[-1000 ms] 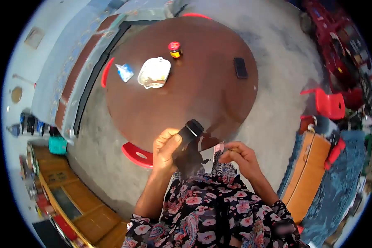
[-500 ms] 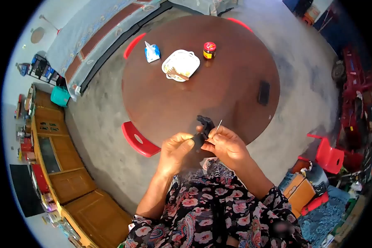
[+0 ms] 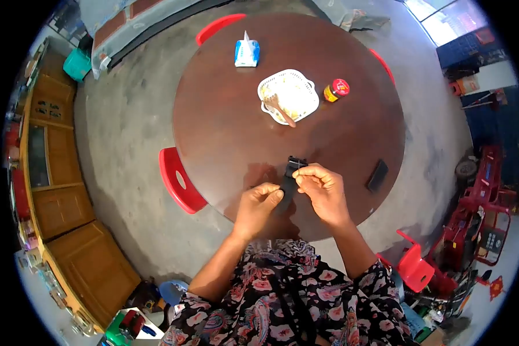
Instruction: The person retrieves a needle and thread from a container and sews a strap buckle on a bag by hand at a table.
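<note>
My left hand (image 3: 258, 209) is closed, thumb and fingers pinching the lower part of a black strip, seemingly cloth (image 3: 288, 187), above the near side of the table. The strip's upper end looks thicker and folded, with a slight shine. At that upper end my right hand (image 3: 323, 190) is closed in a pinch. A thin needle-like stick (image 3: 299, 166) shows faintly at its fingertips, against the black piece. The fingers hide part of both things.
The round brown table (image 3: 225, 121) holds a white basket (image 3: 311, 109) with a wooden fork (image 3: 281, 111), a red-lidded jar (image 3: 337, 89), a tissue pack (image 3: 247, 54) and a black phone-like slab (image 3: 378, 176). Red chairs (image 3: 179, 184) stand around it. Wooden cabinets (image 3: 86, 259) line the left.
Both hands have moved forward over the table with the black strip, which now hangs straighter. The right hand has shifted to its upper end, and the stick shows less. The view has turned.
</note>
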### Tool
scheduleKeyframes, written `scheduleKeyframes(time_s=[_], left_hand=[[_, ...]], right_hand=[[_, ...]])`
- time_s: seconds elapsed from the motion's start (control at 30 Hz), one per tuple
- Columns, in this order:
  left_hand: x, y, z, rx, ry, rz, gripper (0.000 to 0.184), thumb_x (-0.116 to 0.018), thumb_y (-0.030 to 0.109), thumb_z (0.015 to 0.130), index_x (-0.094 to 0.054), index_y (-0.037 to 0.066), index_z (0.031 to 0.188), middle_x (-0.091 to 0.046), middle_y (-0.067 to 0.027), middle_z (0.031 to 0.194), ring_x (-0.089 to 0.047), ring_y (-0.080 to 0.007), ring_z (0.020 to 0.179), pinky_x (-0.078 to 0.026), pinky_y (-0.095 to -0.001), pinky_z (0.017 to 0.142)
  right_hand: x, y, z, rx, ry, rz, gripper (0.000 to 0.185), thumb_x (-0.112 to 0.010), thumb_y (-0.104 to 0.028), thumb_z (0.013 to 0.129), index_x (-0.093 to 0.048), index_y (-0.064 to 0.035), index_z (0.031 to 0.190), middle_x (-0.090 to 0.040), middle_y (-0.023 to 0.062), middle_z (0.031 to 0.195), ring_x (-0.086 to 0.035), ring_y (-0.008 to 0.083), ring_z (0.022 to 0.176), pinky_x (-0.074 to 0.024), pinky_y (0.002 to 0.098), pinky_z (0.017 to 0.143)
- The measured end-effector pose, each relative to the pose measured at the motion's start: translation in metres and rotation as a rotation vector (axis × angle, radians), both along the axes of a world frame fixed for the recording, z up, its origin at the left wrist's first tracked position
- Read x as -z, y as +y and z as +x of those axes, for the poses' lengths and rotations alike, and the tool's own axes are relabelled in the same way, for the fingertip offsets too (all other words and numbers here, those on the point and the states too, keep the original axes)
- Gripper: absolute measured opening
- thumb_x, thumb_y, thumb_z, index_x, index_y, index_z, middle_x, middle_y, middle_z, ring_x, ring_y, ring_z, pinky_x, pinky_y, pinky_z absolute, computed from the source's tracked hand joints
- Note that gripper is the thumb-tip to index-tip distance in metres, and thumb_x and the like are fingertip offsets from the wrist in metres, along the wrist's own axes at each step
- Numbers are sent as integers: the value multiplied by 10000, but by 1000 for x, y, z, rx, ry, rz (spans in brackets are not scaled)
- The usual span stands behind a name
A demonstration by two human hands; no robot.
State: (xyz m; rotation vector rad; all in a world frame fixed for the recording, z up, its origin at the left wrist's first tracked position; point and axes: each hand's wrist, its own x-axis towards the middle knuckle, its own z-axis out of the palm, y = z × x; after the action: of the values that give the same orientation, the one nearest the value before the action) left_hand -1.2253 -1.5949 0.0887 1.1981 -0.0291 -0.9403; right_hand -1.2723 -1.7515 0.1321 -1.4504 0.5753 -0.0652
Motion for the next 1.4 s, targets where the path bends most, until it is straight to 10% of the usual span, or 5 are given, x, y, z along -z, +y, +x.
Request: scheduleKeyframes(time_s=[0.6,0.8,0.93,1.4], left_hand=[[38,-19,-13,-416,258,41,102,-530,123,901,-555,33,944,-586,-38,787,-549,-102,627,-474,-230,603],[32,-18,-20,-443,317,-62,142,-569,134,880,-559,34,981,-573,-49,791,-529,-104,609,-479,-239,571],[27,-19,-25,-475,299,-100,149,-577,126,873,-557,35,989,-571,-52,796,-523,-95,609,-479,-228,561],[24,-14,-16,-473,358,-35,171,-589,178,874,-550,45,973,-554,-24,762,-470,-59,552,-388,-183,462]], right_hand=[[55,-17,12,-102,-47,144,50,-576,-39,841,-591,8,848,-576,6,780,-528,72,690,-442,225,598],[52,-23,-12,-368,-73,-484,73,-564,31,793,-589,11,858,-529,56,743,-493,90,608,-400,229,530],[52,-16,-16,-358,-66,-470,111,-571,10,745,-578,-35,845,-549,132,757,-563,292,638,-448,325,572],[52,-6,-8,-396,-95,-492,90,-572,-2,774,-586,-44,852,-544,122,760,-564,286,603,-444,324,540]])
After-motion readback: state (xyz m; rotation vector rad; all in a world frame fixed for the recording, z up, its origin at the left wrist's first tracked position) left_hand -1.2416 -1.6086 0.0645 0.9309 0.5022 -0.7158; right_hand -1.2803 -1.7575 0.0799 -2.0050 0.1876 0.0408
